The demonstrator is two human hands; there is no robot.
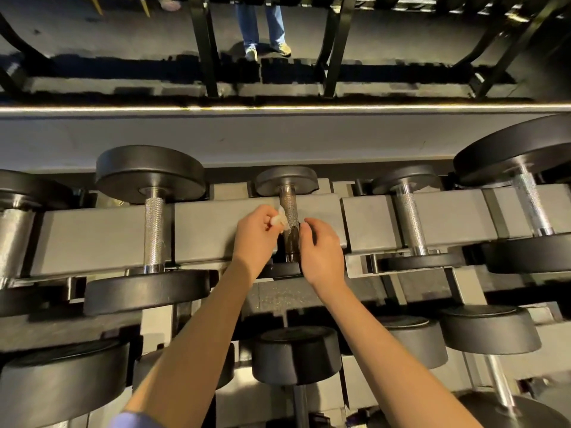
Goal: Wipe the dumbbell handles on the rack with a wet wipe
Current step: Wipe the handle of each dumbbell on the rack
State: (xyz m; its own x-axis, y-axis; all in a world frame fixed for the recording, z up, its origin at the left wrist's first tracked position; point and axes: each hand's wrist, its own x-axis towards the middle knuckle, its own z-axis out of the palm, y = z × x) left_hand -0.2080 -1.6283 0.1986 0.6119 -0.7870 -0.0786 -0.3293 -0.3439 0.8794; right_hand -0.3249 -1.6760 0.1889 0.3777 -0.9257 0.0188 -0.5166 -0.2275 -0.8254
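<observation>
Knurled steel handle [289, 210] lies across rack [102, 236] middle, gaps either side. Left hand [255, 237] pinches white wipe [279, 219] against it; right hand [323, 253] curls beside handle, grasp unclear.

Scanning from nine o'clock to three, I can't read any number, brand or label on the dumbbell heads [150, 171] or the rack rail [99, 233].
</observation>
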